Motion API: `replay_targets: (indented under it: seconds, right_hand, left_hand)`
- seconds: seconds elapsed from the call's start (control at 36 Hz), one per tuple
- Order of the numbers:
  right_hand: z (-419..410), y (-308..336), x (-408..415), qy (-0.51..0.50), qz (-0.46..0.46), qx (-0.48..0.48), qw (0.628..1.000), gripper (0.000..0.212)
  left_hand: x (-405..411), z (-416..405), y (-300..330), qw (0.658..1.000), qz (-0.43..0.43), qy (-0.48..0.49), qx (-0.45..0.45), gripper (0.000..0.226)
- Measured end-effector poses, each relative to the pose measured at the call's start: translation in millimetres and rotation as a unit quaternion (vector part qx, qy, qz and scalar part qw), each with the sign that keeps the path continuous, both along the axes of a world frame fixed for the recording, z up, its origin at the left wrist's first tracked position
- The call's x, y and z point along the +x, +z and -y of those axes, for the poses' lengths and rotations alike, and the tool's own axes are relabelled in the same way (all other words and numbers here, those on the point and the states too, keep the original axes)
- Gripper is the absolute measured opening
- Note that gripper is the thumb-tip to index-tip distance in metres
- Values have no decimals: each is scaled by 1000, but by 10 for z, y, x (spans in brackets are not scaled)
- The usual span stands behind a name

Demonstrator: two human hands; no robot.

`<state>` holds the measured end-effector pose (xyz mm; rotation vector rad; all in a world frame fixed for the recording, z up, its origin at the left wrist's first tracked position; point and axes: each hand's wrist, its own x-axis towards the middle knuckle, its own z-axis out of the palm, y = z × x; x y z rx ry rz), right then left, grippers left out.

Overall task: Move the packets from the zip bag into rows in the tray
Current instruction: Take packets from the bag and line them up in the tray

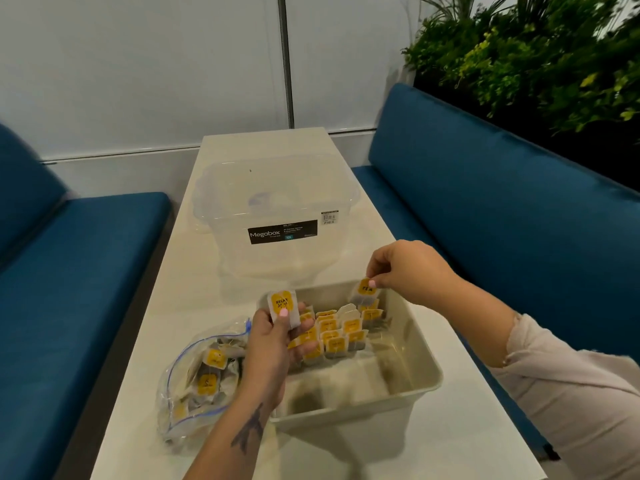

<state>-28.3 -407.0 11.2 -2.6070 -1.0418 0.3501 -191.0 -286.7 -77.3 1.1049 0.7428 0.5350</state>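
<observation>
A clear zip bag (194, 382) with several yellow-labelled tea packets lies on the white table, left of the beige tray (419, 379). Several packets (332, 336) stand in rows at the tray's far end. My left hand (273, 344) holds a yellow packet (282, 304) upright over the tray's left rim, thumb on its face. My right hand (401, 268) pinches another yellow packet (365, 292) by its top above the far right corner of the tray, just behind the rows.
A clear plastic storage box (277, 216) with a black label stands on the table (173, 289) beyond the tray. Blue bench seats (502, 220) flank both sides. Green plants (536, 57) rise behind the right bench. The tray's near half holds nothing.
</observation>
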Motion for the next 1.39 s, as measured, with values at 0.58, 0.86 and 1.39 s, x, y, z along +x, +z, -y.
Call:
replay_targets:
  seconds: [0.58,0.86,1.39]
  right_hand:
    - [-21,-967,215,70,208,-225,949,15]
    - [-74,-1075,225,67,228,-207,949,18]
    - [-63,-822,186,36,210,-137,967,19]
  left_hand:
    - [-104,94,-81,997,-22,14,70,8]
    - [-111,80,-91,997,-29,5,72,11]
    - [-12,79,-68,998,-41,-31,24,19]
